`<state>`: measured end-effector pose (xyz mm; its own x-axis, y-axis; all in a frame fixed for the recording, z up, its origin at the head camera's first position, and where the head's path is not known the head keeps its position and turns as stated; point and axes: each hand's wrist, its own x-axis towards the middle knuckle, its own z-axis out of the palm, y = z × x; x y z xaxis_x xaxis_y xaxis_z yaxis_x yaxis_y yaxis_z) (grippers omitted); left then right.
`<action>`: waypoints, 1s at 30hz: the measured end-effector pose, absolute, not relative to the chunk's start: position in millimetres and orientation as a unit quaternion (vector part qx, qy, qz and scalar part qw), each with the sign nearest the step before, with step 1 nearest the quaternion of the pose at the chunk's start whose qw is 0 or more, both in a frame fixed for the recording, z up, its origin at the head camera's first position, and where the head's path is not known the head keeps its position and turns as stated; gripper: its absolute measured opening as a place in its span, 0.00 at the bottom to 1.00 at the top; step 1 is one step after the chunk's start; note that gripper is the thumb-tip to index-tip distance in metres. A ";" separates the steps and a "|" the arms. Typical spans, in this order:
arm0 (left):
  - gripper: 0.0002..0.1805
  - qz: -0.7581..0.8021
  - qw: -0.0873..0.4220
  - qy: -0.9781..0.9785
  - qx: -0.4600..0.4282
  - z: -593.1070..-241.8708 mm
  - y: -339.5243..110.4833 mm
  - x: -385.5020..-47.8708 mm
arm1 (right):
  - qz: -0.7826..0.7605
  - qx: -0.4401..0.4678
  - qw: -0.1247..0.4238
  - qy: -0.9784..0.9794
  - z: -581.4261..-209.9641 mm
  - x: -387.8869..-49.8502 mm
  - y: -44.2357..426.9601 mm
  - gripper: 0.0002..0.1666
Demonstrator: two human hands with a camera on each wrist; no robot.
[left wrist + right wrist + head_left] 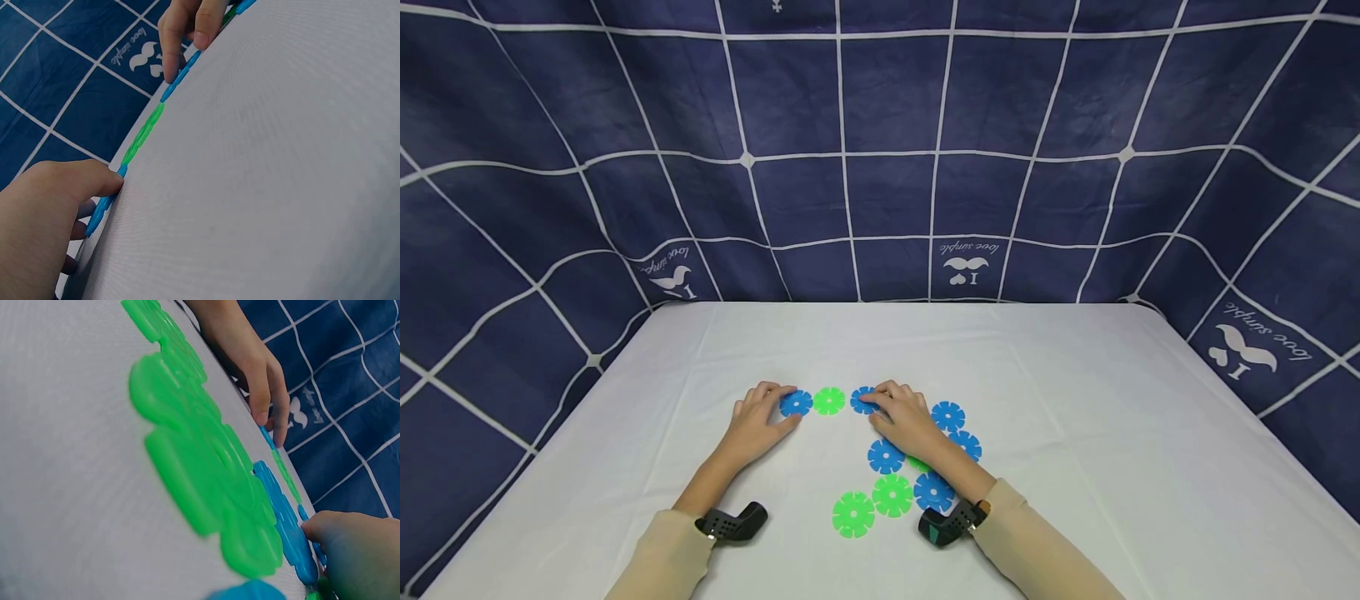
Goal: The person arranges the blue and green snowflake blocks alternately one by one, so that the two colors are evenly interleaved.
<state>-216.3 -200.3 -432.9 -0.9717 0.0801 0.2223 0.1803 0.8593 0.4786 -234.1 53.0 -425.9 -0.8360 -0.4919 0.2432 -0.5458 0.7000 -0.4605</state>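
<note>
A blue notched disc (796, 404) lies flat on the white cloth, pinched at its edges by the left hand's (756, 429) thumb and fingers. Just right of it is a green disc (829, 401), which neither hand covers. The right hand (912, 423) has its thumb and index finger on another blue disc (859, 403), partly hidden by them. In the left wrist view, the three discs form a line from the left hand (44, 212) to the right hand (187, 28); whether their edges touch is unclear.
Several blue discs (948, 415) and green discs (853, 514) lie around and partly under the right forearm. A dark blue curtain (887, 200) with white lines hangs beyond the white-covered table (1075, 400). Both wrists wear black devices.
</note>
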 end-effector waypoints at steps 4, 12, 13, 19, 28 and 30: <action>0.28 -0.257 0.101 -0.959 -0.068 -433.2 -200.4 -216.3 | 0.270 0.287 0.051 -0.918 -425.9 -234.1 53.1 0.20; 0.28 -0.259 0.099 -0.958 -0.067 -432.9 -200.3 -216.5 | 0.269 0.297 0.045 -0.915 -424.2 -233.4 53.8 0.21; 0.28 -0.259 0.100 -0.958 -0.068 -432.9 -200.4 -216.5 | 0.268 0.298 0.045 -0.915 -424.0 -233.3 53.9 0.21; 0.28 -0.257 0.101 -0.958 -0.073 -433.4 -199.6 -217.2 | 0.264 0.299 0.045 -0.916 -425.2 -234.4 55.5 0.20; 0.28 -0.252 0.101 -0.960 -0.073 -432.1 -199.4 -217.5 | 0.251 0.301 0.044 -0.919 -424.9 -235.7 54.9 0.19; 0.28 -0.254 0.100 -0.959 -0.071 -432.3 -199.8 -216.8 | 0.248 0.301 0.044 -0.920 -424.5 -235.2 54.1 0.19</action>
<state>-216.8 -199.8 -432.3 -0.9700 0.0859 0.2275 0.1872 0.8611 0.4728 -235.2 54.1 -424.5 -0.8153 -0.5313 0.2303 -0.5750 0.6959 -0.4302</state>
